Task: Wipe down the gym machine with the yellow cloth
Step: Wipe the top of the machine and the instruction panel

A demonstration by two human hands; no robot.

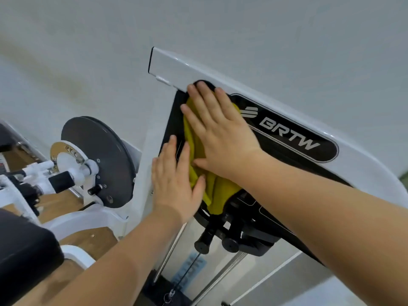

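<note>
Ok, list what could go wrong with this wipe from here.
1. The right hand only presses flat on the yellow cloth without gripping it, so the cloth could slip out and drop.
2. The cloth's loose lower end hangs just above the black knobs and the cable, where it might snag.
3. The left hand rests bare on the machine's black panel and may leave fresh prints there.

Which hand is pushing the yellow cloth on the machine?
The right hand, the higher one, lies flat on top of the yellow cloth. The left hand rests lower on the machine beside it, only its thumb touching the cloth's edge.
</note>
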